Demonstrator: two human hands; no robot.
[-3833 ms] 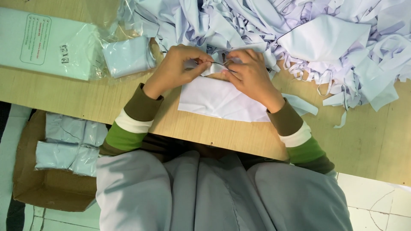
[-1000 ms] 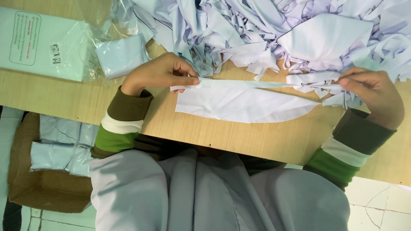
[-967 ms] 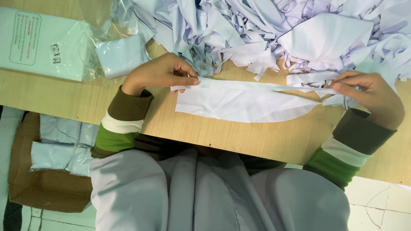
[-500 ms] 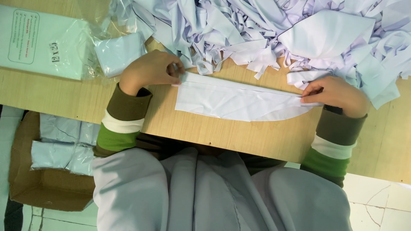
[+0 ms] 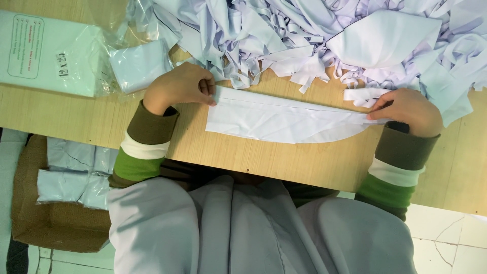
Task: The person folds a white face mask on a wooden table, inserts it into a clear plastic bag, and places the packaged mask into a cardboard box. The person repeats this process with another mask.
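the white fabric piece (image 5: pixel 284 117) lies flat on the wooden table (image 5: pixel 284 162), its long axis running left to right between both hands, the left hand (image 5: pixel 178 87) pinching one end and the right hand (image 5: pixel 408 109) pinching the other, below the heap of pale scraps (image 5: pixel 314 35).

Heap of pale fabric scraps (image 5: pixel 324 35), bagged pkg w/ label (image 5: pixel 48 53), cardboard box (image 5: pixel 56 223) below wooden table (image 5: pixel 66 119)

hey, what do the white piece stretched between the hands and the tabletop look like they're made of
White piece: likely thin woven fabric, matte, with soft creases and a stitched fold line. Tabletop: looks like light wood or wood-grain laminate, smooth; the streaky grain shows, but which one can't be told.
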